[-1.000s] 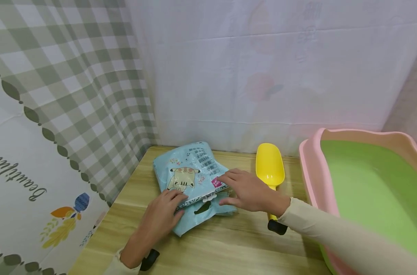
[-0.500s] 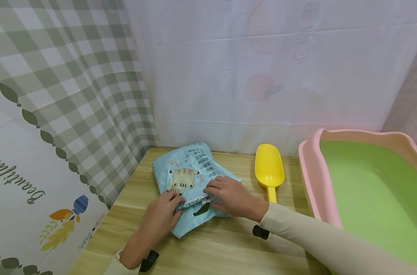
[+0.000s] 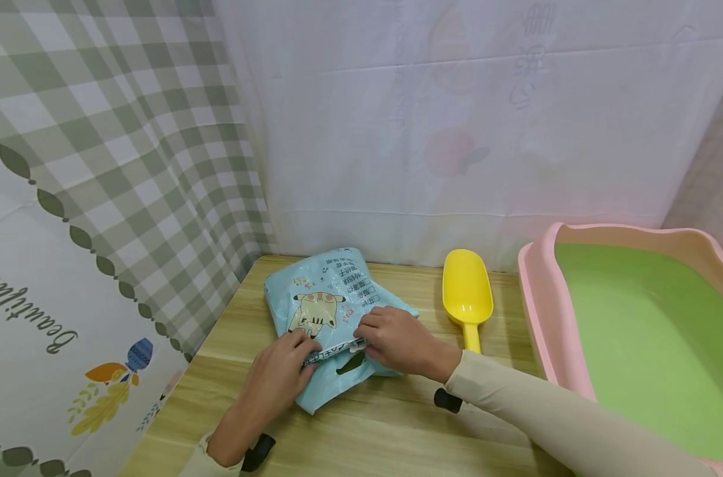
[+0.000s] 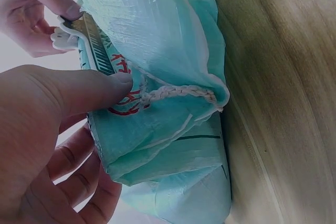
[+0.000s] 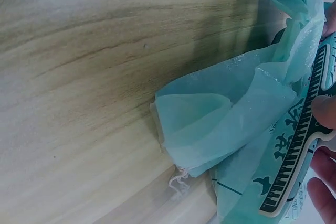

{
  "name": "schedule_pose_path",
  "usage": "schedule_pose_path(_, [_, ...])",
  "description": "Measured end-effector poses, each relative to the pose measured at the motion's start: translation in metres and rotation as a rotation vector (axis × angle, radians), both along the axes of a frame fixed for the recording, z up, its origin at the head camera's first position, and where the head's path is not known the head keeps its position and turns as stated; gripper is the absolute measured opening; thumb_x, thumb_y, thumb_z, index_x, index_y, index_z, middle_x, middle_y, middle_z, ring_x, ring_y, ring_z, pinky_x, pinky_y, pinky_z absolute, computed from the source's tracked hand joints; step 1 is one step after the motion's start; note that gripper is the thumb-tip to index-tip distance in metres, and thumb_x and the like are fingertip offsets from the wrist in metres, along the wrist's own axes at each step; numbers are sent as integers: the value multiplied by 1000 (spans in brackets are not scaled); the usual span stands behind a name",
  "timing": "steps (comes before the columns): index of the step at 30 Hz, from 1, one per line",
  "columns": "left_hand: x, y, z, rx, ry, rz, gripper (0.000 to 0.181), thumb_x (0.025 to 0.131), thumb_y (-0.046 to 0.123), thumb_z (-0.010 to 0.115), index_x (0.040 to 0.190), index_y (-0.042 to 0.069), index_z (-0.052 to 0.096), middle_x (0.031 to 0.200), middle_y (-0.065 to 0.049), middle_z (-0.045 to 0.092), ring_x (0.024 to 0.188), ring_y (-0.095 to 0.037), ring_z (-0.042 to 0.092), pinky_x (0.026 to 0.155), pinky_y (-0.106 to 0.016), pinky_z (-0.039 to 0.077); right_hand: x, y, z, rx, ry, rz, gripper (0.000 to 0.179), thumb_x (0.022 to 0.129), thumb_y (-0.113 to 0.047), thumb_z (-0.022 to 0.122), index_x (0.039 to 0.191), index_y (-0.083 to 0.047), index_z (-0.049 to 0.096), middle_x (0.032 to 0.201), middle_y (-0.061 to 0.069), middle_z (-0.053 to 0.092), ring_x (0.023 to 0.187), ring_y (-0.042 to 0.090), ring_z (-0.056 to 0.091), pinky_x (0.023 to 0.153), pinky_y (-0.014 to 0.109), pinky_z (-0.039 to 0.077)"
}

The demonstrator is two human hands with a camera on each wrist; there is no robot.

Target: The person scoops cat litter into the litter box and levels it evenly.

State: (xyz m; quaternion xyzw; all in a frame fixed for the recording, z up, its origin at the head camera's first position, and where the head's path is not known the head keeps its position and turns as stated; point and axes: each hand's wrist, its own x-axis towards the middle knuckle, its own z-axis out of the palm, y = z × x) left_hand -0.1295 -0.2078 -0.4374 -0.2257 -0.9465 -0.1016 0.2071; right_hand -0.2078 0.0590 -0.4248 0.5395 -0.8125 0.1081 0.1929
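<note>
A light-blue plastic bag [image 3: 319, 285] printed with a cat lies on the wooden tabletop, its near end folded over. My left hand [image 3: 280, 368] pinches the left side of that fold, thumb [image 4: 113, 85] on the printed face and fingers behind. Along the fold sits a bag clip [image 5: 295, 156] with a piano-key pattern. My right hand [image 3: 403, 341] pinches the clip's handle between thumb [image 5: 324, 111] and fingers. A loose flap [image 3: 321, 392] with a cut-out handle hole sticks out below the fold. A frayed pull string [image 4: 181, 93] hangs at the bag's mouth.
Right of the bag lies a yellow scoop [image 3: 467, 291], its lower handle hidden behind my right forearm. Farther right stands a large pink-rimmed litter tray [image 3: 555, 311] with a green inside. A checked cloth [image 3: 158, 132] hangs at the left, a white one [image 3: 367, 146] behind.
My right hand has come left and in from the bag's right corner, and its fingers now close at the clip. The left hand has hardly moved. Over the last half second almost nothing shifts.
</note>
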Motion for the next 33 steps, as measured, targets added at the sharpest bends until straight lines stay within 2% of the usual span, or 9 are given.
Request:
schedule_pose_path(13, [0,0,0,-16,1,-5,35,76,5,100,102,14,79,96,2,64,85,-19,66,69,-37,59,0,0,-4,-20,77,32,17,92,-11,88,106,-12,80,103,-1,76,99,19,70,92,31,59])
schedule_pose_path(33, [0,1,3,-36,-27,9,32,78,5,99,101,15,80,97,2,68,91,-21,69,73,-40,61,1,-1,-5,9,136,11,13,95,-16,85,107,-11,81,103,0,78,101,20,73,91,32,59])
